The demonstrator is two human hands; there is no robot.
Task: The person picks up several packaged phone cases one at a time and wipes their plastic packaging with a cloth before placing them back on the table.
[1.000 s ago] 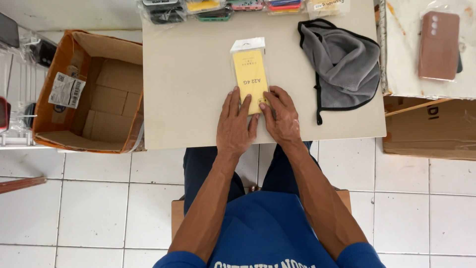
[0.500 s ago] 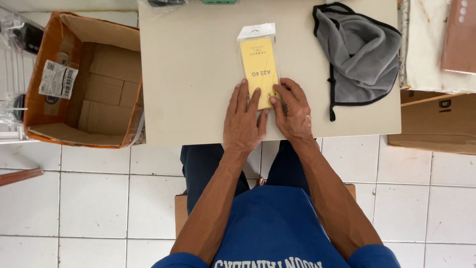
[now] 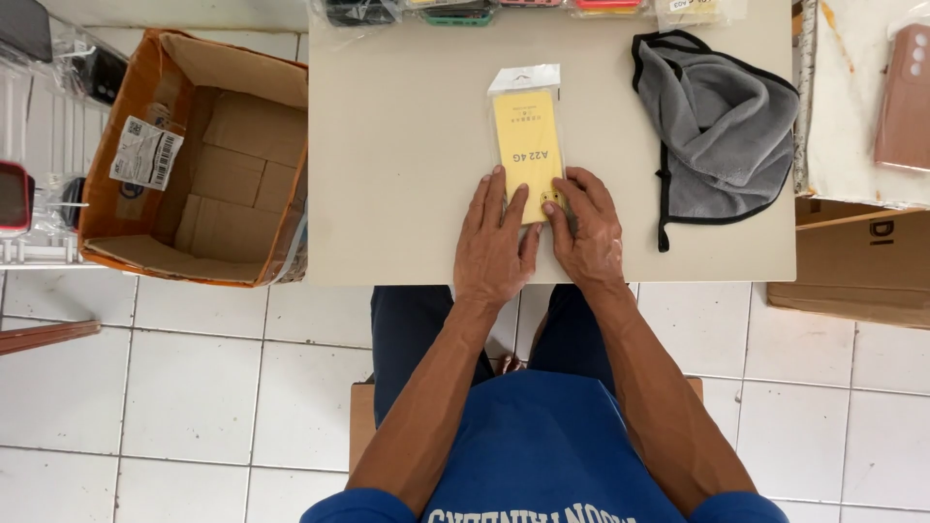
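A flat yellow packet in a clear sleeve (image 3: 526, 136) lies lengthwise in the middle of the beige table (image 3: 407, 155). My left hand (image 3: 494, 242) rests palm down on the table, fingers spread over the packet's near left corner. My right hand (image 3: 586, 232) presses its near right corner with thumb and fingertips. Both hands touch the packet's near end, which they hide; neither lifts it.
A grey cloth with black trim (image 3: 722, 121) lies to the right of the packet. Several packaged phone cases (image 3: 455, 12) line the far edge. An open cardboard box (image 3: 199, 160) stands left of the table, another carton (image 3: 862, 261) at the right, with a brown case (image 3: 906, 97) above it.
The view has shifted a little; the far row of packaged cases shows again. Both hands stay on the packet's near end, the right fingers pinching its corner more tightly.
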